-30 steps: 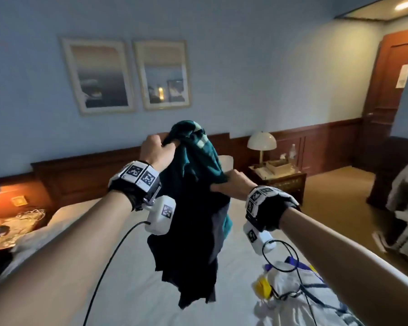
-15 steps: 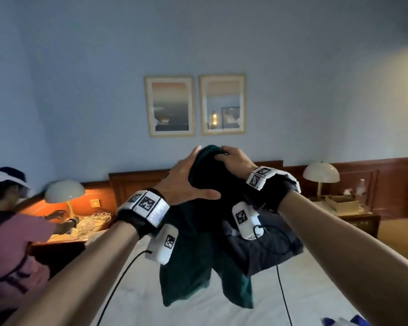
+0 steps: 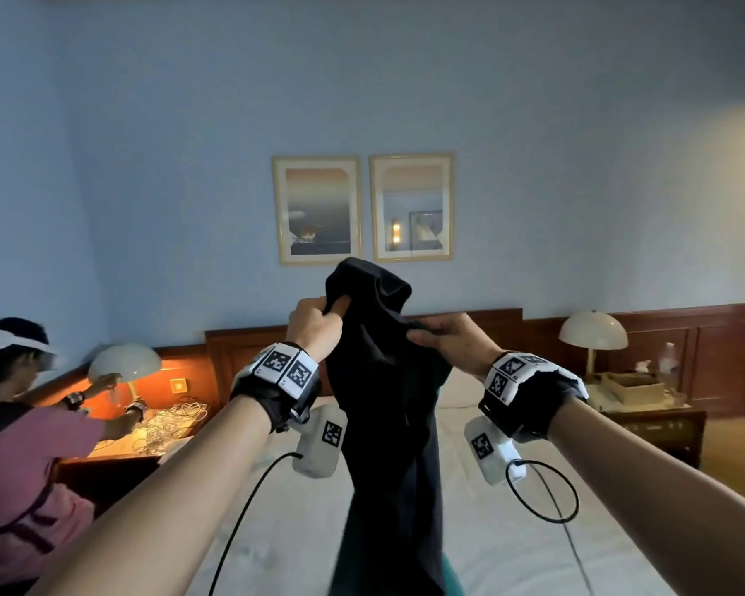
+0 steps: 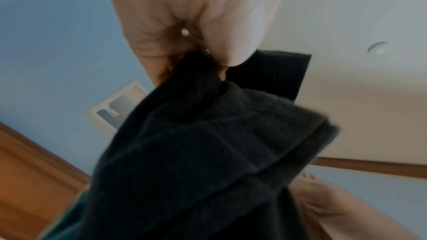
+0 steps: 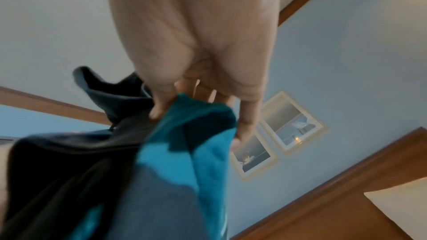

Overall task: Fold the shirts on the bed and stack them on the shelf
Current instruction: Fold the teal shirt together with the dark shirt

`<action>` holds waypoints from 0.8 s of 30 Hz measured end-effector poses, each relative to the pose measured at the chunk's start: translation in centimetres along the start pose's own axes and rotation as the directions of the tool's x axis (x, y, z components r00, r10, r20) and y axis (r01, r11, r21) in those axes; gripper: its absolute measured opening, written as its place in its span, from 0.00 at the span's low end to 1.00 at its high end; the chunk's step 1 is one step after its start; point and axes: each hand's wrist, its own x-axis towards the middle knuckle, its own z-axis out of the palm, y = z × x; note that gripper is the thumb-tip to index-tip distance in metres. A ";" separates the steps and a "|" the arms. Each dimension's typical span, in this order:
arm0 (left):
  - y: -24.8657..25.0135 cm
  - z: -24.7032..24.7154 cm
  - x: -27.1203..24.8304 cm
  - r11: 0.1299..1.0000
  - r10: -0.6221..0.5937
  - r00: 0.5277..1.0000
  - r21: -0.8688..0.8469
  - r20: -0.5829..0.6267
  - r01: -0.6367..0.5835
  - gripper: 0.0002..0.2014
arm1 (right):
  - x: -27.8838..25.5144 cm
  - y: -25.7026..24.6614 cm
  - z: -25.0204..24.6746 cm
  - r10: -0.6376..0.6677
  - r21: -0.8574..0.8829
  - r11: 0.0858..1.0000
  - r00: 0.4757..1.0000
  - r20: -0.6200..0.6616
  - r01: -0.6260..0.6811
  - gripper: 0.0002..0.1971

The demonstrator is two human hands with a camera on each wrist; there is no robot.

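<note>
A dark shirt (image 3: 388, 402) with teal parts hangs bunched in the air over the white bed (image 3: 512, 548). My left hand (image 3: 319, 324) grips its top edge on the left, with a fold of black cloth (image 4: 208, 134) squeezed in the fist (image 4: 191, 43). To the right and slightly lower, my right hand (image 3: 444, 337) pinches the shirt, and its fingers (image 5: 159, 109) hold a teal fold (image 5: 198, 130) beside the black cloth. The shirt's lower part drops out of the head view at the bottom.
Another person in a pink top (image 3: 14, 458) bends over the left nightstand (image 3: 147, 436), which carries a lit lamp and cables. A wooden headboard (image 3: 250, 359) runs behind the bed. The right nightstand (image 3: 650, 415) holds a lamp, a bottle and a box. Two framed pictures (image 3: 362, 208) hang on the wall.
My left hand went from an open palm against the shirt to a grip on its top. My right hand moved down and right. The shirt now hangs long and narrow between them.
</note>
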 end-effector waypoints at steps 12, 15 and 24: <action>-1.5 -2.5 -0.6 0.977 -0.079 0.987 -0.210 -0.140 0.048 0.16 | 2.5 -3.9 -4.2 -0.075 -0.188 0.982 0.915 -0.397 -0.001 0.08; -0.5 -1.7 -0.1 0.962 0.012 0.996 -0.270 -0.083 -0.034 0.10 | 1.1 -4.9 -2.5 -0.126 -0.133 0.985 0.983 -0.133 0.108 0.31; 2.3 -0.3 -0.8 0.904 -0.091 0.994 -0.424 -0.054 0.059 0.10 | -1.1 -0.9 -0.2 -0.009 -0.233 0.972 1.000 0.028 0.015 0.04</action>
